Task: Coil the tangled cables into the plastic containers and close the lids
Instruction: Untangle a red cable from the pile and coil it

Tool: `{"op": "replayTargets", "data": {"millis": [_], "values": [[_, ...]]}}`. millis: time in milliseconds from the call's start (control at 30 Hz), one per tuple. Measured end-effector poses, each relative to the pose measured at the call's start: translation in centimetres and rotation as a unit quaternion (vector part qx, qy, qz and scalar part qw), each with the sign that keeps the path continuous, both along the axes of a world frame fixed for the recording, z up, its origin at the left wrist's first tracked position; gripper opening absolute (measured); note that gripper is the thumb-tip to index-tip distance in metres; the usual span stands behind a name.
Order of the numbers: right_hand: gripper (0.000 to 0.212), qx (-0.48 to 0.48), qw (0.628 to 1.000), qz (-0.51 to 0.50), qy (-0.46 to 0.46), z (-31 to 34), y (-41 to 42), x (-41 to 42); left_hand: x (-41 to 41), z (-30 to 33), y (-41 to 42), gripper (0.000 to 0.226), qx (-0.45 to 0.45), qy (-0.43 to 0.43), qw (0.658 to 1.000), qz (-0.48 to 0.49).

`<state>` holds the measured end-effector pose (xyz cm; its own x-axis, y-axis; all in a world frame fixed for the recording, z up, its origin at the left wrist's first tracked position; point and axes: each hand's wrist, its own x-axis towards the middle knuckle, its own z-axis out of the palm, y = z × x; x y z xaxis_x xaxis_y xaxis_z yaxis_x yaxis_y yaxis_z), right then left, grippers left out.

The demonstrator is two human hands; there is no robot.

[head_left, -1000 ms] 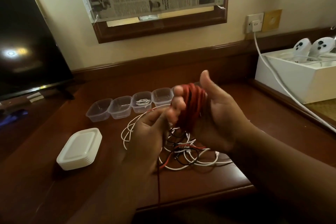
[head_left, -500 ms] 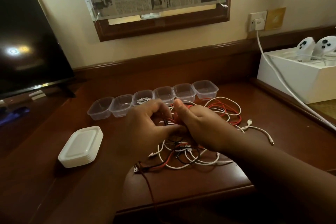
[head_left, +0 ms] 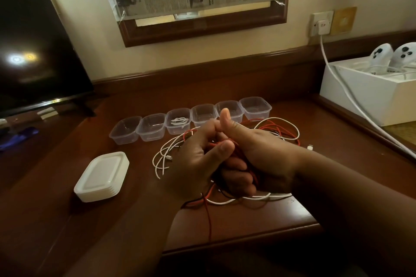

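My right hand point(head_left: 258, 155) grips a red cable coil point(head_left: 240, 153) wound round its fingers, thumb pointing up. My left hand point(head_left: 193, 164) curls against it and pinches the same red cable; a red tail point(head_left: 209, 220) hangs down over the desk's front edge. Under and around both hands lies a tangle of white, red and black cables point(head_left: 279, 129). Several clear plastic containers point(head_left: 153, 127) stand in a row behind; one container point(head_left: 179, 121) holds a coiled white cable. A stack of white lids point(head_left: 101, 177) lies at the left.
A dark TV screen point(head_left: 33, 51) stands at the far left. A white box point(head_left: 369, 96) with two white controllers sits at the right, and a white charger cable point(head_left: 346, 94) runs from the wall socket across it. The wooden desk's front edge point(head_left: 236, 245) is close below my wrists.
One second ago both hands held the red coil up high; they dropped to the tangle, and now sit just above it with my right thumb raised again.
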<state>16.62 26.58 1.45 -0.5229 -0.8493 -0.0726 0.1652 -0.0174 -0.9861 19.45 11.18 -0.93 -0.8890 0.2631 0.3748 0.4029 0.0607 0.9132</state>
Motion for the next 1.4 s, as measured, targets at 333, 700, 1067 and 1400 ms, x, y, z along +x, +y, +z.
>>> {"op": "replayTargets", "data": {"millis": [333, 700, 1067, 1400], "values": [[0.070, -0.063, 0.995, 0.018, -0.071, -1.2, -0.4, -0.4, -0.9, -0.7, 0.6, 0.076, 0.060, -0.042, 0.997, 0.031], [0.056, -0.125, 0.983, 0.099, -0.093, -2.6, 0.6, -1.4, -1.4, -0.4, 1.4, 0.053, 0.074, -0.105, 0.991, 0.030], [0.059, -0.217, 0.929, -0.295, 0.056, -1.7, 1.1, -3.2, -1.8, -3.4, 2.5, 0.035, -0.098, -0.071, 0.981, 0.154], [0.074, 0.185, 0.933, -0.213, 0.225, -0.7, 0.5, -1.4, -1.3, 0.6, -0.7, 0.035, -0.157, 0.028, 0.969, 0.189]]}}
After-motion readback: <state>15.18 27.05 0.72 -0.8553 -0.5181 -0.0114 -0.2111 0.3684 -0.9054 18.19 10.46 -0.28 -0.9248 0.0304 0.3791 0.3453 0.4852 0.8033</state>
